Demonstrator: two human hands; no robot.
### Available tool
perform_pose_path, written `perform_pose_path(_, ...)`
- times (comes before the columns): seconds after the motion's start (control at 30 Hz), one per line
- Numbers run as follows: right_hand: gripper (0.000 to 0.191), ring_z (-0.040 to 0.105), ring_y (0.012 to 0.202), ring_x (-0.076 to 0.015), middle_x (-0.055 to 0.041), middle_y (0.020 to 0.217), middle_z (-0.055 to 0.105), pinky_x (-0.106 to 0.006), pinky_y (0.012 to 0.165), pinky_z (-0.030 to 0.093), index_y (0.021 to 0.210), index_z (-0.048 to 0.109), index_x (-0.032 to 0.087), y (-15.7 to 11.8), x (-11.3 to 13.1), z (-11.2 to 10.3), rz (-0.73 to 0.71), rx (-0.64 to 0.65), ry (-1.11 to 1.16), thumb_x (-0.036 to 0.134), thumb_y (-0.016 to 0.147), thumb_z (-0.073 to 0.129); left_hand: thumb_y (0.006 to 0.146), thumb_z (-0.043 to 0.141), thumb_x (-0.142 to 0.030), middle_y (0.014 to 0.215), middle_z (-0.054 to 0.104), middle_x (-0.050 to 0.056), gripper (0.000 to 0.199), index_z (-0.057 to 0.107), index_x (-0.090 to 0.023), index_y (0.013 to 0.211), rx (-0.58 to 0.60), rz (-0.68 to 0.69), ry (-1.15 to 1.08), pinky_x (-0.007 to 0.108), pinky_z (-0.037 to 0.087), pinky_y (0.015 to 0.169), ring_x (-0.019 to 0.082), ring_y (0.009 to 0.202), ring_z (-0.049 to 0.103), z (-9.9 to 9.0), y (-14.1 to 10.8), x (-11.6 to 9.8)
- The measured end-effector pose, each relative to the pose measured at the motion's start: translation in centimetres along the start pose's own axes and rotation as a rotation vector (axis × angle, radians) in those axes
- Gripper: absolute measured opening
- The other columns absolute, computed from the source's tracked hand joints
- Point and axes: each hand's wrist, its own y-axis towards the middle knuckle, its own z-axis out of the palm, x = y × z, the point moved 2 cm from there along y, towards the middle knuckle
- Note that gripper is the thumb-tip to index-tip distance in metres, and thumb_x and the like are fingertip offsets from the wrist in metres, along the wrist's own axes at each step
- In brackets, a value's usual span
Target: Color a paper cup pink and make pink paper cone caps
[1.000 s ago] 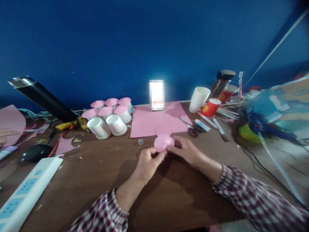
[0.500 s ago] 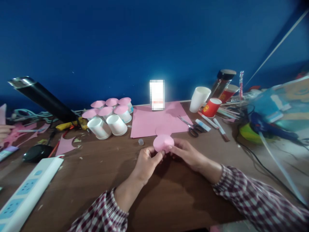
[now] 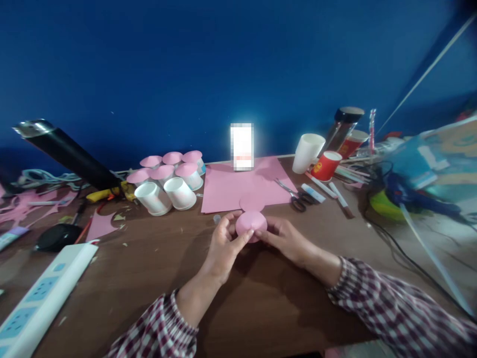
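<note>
Between my two hands is a small pink paper cone, shallow and round. My left hand grips its left side, thumb on the near face. From the right, my right hand pinches the same cone near its lower edge. Beyond it lies a pink paper sheet, with a pink paper disc at its near edge. To the left stand several upturned paper cups topped with pink cones, and two bare white cups are in front of them.
Scissors, a glue stick, a red cup and white cups lie to the right. A power strip, black flask and pink scraps are on the left. A small clear cap sits near my left hand.
Both hands have shifted slightly on the cone, and my left fingers now reach farther around its far left side. The other person's hand at the left edge has gone from view.
</note>
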Motion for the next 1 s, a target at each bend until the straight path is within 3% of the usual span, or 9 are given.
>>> perform_pose_path(0.17, 0.039, 0.063, 0.087, -0.0215, -0.0072, 0.091, 0.071, -0.031, 0.078, 0.048, 0.100, 0.069, 0.011, -0.20, -0.06, 0.05, -0.028, 0.069, -0.022, 0.046, 0.084, 0.064, 0.068, 0.080, -0.027, 0.080, 0.071, 0.002, 0.070, 0.042, -0.018, 0.126, -0.017, -0.046, -0.026, 0.026, 0.053, 0.072, 0.012, 0.069, 0.066, -0.24, -0.09, 0.11)
perform_pose_path(0.3, 0.035, 0.062, 0.086, -0.0213, -0.0065, 0.090, 0.071, -0.032, 0.079, 0.047, 0.099, 0.070, 0.012, -0.13, -0.28, -0.01, -0.029, 0.100, -0.028, 0.043, 0.084, 0.065, 0.068, 0.081, -0.027, 0.096, 0.070, 0.006, 0.070, 0.044, -0.018, 0.126, -0.002, -0.066, -0.052, 0.027, 0.053, 0.076, 0.015, 0.081, 0.067, -0.14, -0.08, -0.03)
perform_pose_path(0.4, 0.037, 0.058, 0.072, -0.0156, -0.0041, 0.082, 0.068, -0.027, 0.068, 0.045, 0.098, 0.070, 0.011, -0.05, -0.53, -0.10, 0.007, 0.051, 0.035, 0.045, 0.083, 0.066, 0.073, 0.077, -0.032, 0.111, 0.066, 0.009, 0.062, 0.047, -0.019, 0.125, 0.019, -0.063, -0.071, 0.028, 0.053, 0.075, 0.017, 0.089, 0.066, -0.02, -0.06, -0.08)
perform_pose_path(0.5, 0.037, 0.051, 0.061, -0.0116, -0.0021, 0.074, 0.065, -0.023, 0.057, 0.039, 0.095, 0.069, 0.011, -0.03, -0.75, -0.15, 0.044, 0.011, 0.053, 0.046, 0.082, 0.066, 0.074, 0.076, -0.032, 0.112, 0.065, 0.009, 0.063, 0.045, -0.019, 0.127, 0.039, -0.070, -0.079, 0.027, 0.053, 0.072, 0.017, 0.089, 0.066, -0.02, -0.03, 0.08)
perform_pose_path(0.67, 0.033, 0.058, 0.077, -0.0156, -0.0053, 0.087, 0.068, -0.027, 0.070, 0.044, 0.098, 0.069, 0.012, -0.05, -0.63, -0.15, -0.027, 0.053, 0.039, 0.041, 0.084, 0.065, 0.068, 0.080, -0.023, 0.102, 0.069, 0.006, 0.068, 0.045, -0.018, 0.126, 0.042, -0.028, -0.064, 0.028, 0.052, 0.080, 0.015, 0.087, 0.066, -0.18, 0.11, 0.41)
perform_pose_path(0.8, 0.035, 0.052, 0.066, -0.0121, -0.0030, 0.078, 0.064, -0.023, 0.059, 0.039, 0.090, 0.068, 0.012, -0.02, -0.65, -0.16, 0.015, 0.027, 0.063, 0.046, 0.083, 0.064, 0.072, 0.078, -0.025, 0.097, 0.070, 0.006, 0.069, 0.043, -0.019, 0.130, 0.062, -0.039, -0.037, 0.029, 0.052, 0.080, 0.015, 0.083, 0.067, -0.14, 0.08, 0.42)
perform_pose_path(0.9, 0.038, 0.044, 0.056, -0.0095, 0.0009, 0.066, 0.056, -0.022, 0.052, 0.033, 0.086, 0.066, 0.013, -0.03, -0.86, -0.16, 0.097, -0.023, 0.120, 0.050, 0.078, 0.067, 0.077, 0.073, -0.031, 0.107, 0.068, 0.008, 0.062, 0.045, -0.019, 0.131, 0.071, -0.027, -0.041, 0.030, 0.053, 0.080, 0.018, 0.092, 0.066, -0.14, -0.03, 0.28)
perform_pose_path(1.0, 0.038, 0.043, 0.056, -0.0095, 0.0012, 0.066, 0.055, -0.022, 0.052, 0.033, 0.085, 0.064, 0.013, -0.10, -0.91, -0.13, 0.125, -0.036, 0.133, 0.050, 0.077, 0.068, 0.078, 0.072, -0.033, 0.112, 0.066, 0.010, 0.059, 0.046, -0.018, 0.129, 0.083, -0.019, -0.033, 0.031, 0.052, 0.081, 0.019, 0.094, 0.066, -0.12, -0.04, 0.24)
